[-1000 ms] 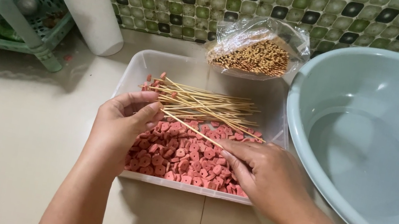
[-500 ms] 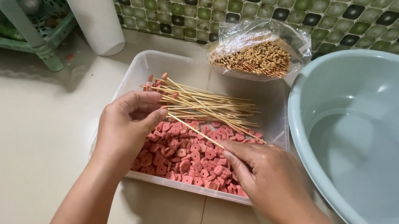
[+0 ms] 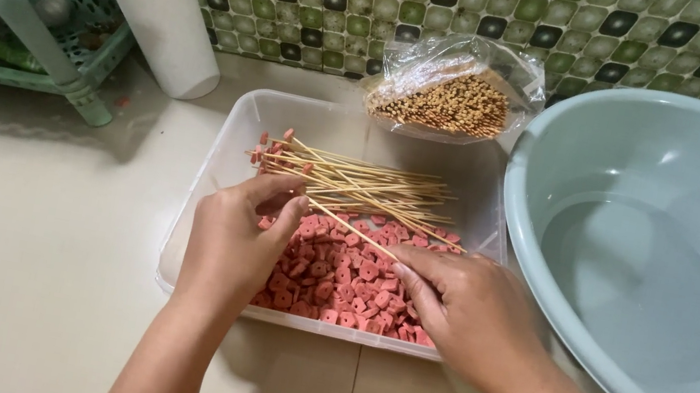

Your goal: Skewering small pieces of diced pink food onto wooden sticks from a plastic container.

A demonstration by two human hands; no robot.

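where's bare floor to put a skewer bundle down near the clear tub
Bare floor left of the clear tub, up to the green rack. Crowded: left hand and right hand over the tub, basin at its right, skewer bag behind.

left hand (image 3: 235,239) has shifted slightly toward the person and to the right across the three pictures; its wrist now sits nearer the front rim of the clear tray (image 3: 207,191). fingertips of that hand have closed in on the near end of the single skewer (image 3: 354,229), where earlier they were curled above the pink slices (image 3: 335,280). right hand (image 3: 465,308) moved a touch right, thumb and forefinger pinching the skewer's other end
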